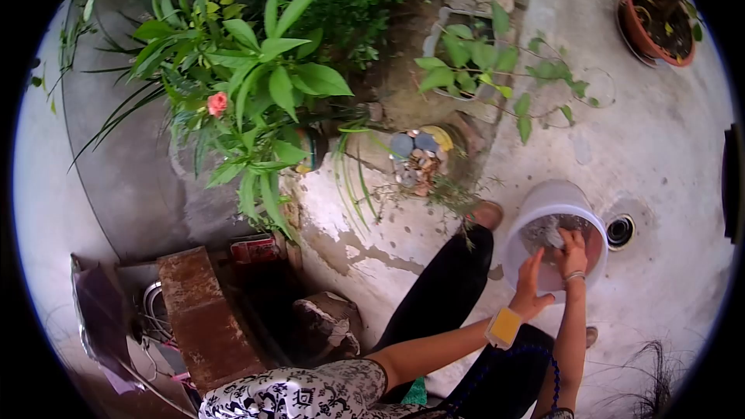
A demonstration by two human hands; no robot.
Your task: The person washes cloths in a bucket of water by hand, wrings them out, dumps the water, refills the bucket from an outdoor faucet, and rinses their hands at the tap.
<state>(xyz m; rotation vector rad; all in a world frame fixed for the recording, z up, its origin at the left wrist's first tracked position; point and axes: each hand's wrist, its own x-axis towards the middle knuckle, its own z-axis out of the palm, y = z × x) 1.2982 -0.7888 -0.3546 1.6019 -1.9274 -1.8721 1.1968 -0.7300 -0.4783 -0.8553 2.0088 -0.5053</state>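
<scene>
Concrete floor (pixel 660 147) carries the bucket (pixel 549 195); toward its far edge, pale contents (pixel 543 229) lie nearer my right hand (pixel 573 250), grip unclear; left hand (pixel 531 285) spread.

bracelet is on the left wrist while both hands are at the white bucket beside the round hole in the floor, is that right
Not quite: the head view shows the bracelet on the wrist of the right hand, with both hands at the white bucket beside the round hole in the floor.
</scene>
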